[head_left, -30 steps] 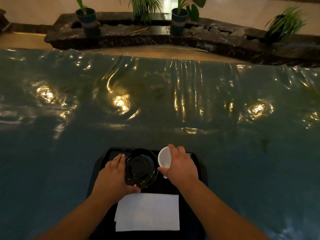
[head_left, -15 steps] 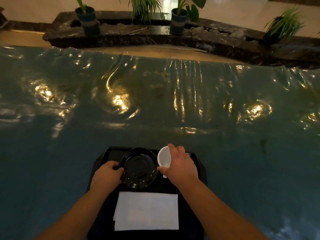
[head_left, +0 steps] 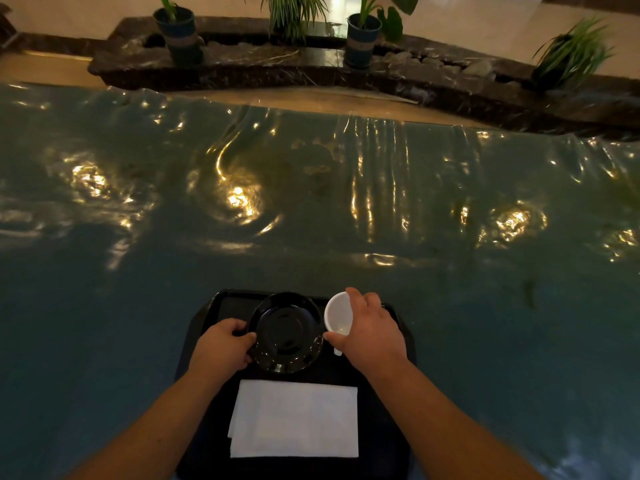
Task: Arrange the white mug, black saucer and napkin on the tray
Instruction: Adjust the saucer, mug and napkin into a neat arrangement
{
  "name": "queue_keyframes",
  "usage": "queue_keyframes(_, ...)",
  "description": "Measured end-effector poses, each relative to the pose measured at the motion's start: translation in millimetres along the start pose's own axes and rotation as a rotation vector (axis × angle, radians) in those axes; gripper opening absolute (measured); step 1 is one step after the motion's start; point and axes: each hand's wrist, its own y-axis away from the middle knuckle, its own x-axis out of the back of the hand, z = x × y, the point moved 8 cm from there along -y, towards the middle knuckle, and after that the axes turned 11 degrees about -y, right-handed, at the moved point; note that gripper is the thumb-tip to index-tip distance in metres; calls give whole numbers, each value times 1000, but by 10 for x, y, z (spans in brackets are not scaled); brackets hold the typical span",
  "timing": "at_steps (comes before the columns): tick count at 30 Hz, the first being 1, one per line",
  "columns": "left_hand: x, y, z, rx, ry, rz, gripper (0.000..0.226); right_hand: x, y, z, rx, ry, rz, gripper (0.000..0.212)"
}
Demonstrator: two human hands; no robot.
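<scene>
Both hands are on the black tray (head_left: 221, 303), which sits low and central on the glossy teal table cover (head_left: 311, 209). The left hand (head_left: 221, 344) grips the black saucer (head_left: 285, 332) by its nine o'clock rim, fingers curled over the edge, thumb on top. The saucer occupies the tray's far middle. At its three o'clock, just beside it, is the white mug (head_left: 338, 315), tipped so its open mouth faces the camera, clasped by the right hand (head_left: 372, 332) with the thumb at the near side and fingers over the far rim. Whether mug and saucer touch, I cannot tell. At six o'clock from the saucer the white napkin (head_left: 294, 419) lies flat on the tray's near half, untouched. Potted plants (head_left: 180, 32) line the dark ledge at twelve o'clock.
</scene>
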Motion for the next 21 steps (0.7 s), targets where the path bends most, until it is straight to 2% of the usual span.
queue_keyframes(3, -18, -21, -4, -5, 8, -15, 7, 0, 4, 12, -1, -1, 4, 94)
queue_keyframes(7, -56, -33, -44, -12, 71, -45, 15, -2, -3, 4, 3, 6, 5, 95)
queue_keyframes(21, -36, -44, -82, -42, 91, -14, 11, -36, -12, -72, -16, 11, -6, 95)
